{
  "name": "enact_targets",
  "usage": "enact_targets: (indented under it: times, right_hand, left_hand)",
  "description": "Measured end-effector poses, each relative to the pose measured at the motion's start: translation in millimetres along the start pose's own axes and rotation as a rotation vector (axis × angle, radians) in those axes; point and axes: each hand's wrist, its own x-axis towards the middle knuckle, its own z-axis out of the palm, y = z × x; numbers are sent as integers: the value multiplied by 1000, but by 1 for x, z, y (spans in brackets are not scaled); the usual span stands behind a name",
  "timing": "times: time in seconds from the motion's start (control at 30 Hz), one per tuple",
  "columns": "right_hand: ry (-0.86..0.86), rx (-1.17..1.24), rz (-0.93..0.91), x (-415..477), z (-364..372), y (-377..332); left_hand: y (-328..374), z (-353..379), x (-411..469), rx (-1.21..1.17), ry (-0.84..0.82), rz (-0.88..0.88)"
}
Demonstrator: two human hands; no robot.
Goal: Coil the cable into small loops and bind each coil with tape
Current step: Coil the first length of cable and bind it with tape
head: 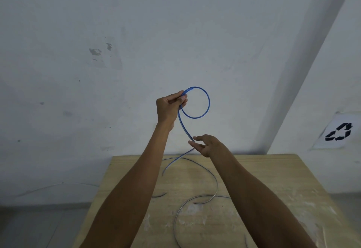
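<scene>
Hands (170,107) (207,145) touch blue cable (208,103); wall paper (332,142) seemingly shows recycling arrows.

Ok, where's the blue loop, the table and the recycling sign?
blue loop (209,102): head view, right side of the loop.
table (283,173): head view, bare wood near its far edge.
recycling sign (339,134): head view, middle of the paper.

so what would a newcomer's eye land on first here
The blue cable loop held up against the wall, pinched at its crossing by the left hand. Below it, the right hand touches the cable's trailing length, which drops to the wooden table. A recycling sign hangs at right.
</scene>
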Motion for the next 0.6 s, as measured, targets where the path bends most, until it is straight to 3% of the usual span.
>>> enact_targets:
  times: [0.1,0.2,0.37,0.6]
  right_hand:
    - [10,160,12,-3,-1,-5]
    - [-16,143,-22,-3,-1,-9]
    - [34,92,-298,-2,0,-19]
    - [-114,-122,-649,-19,-3,-49]
  left_hand:
    - [1,-9,1,22,-21,5]
    - [2,-18,2,46,-9,21]
    - [2,-35,7,45,15,-18]
    - [0,-52,8,93,-85,-130]
